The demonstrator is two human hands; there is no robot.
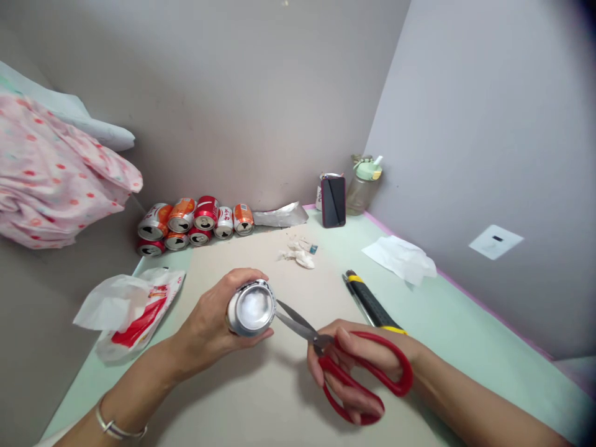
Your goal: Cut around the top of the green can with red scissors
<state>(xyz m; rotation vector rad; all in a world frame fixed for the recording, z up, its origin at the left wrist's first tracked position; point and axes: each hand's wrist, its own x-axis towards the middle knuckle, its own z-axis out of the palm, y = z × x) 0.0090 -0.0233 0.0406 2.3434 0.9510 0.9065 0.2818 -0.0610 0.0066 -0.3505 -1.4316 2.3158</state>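
My left hand (212,313) is wrapped round a silver drink can (255,307), its round metal end facing me. In my right hand (342,351) is a pair of scissors (395,366) with red handles, my fingers through the loops. The scissor blades are slightly apart, and their tips meet the right side of the can near its rim. Whether they cut into the metal cannot be made out. To the right of the scissors lies a black and yellow utility knife (372,299), partly hidden behind my right wrist.
Several drink cans (205,214) are stacked on their sides by the back wall, beside a cut metal sheet (282,215). A phone (334,202) and a bottle (362,189) stand at the back. Crumpled tissue (302,256), white paper (400,257) and a tissue pack (144,310) lie around.
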